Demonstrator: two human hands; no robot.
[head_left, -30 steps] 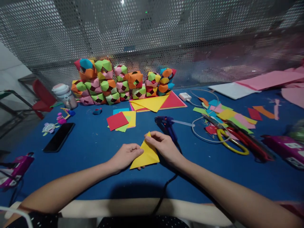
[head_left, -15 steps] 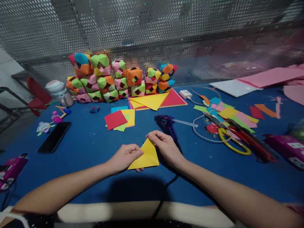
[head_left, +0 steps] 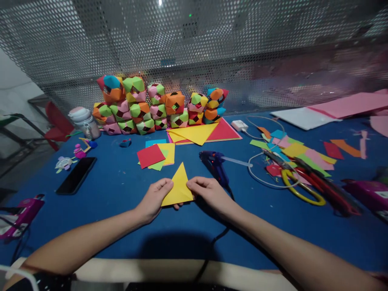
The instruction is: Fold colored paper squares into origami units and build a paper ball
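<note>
A yellow sheet of paper (head_left: 179, 186), folded into a triangle with its point away from me, is held between both hands just above the blue table. My left hand (head_left: 154, 199) pinches its left edge, thumb on top and fingertips showing beneath. On the right edge, my right hand (head_left: 212, 195) grips it between thumb and fingers. A blue glue gun (head_left: 214, 163) with a clear glue stick lies just beyond my right hand. Past my left hand is a small stack of paper squares, a red square (head_left: 150, 156) on top.
Folded paper balls (head_left: 141, 111) are stacked against the perforated metal panel. A phone (head_left: 76, 176) and a bottle (head_left: 85, 121) stand left. On the right lie paper scraps (head_left: 295, 149), yellow-handled scissors (head_left: 300, 190), red-handled pliers (head_left: 324, 190) and a cable. The glue gun's cord (head_left: 222, 232) runs to the front edge.
My right hand has slid from the triangle's tip down to its right edge. The triangle has turned slightly, its point now nearer upright. The view has shifted a little.
</note>
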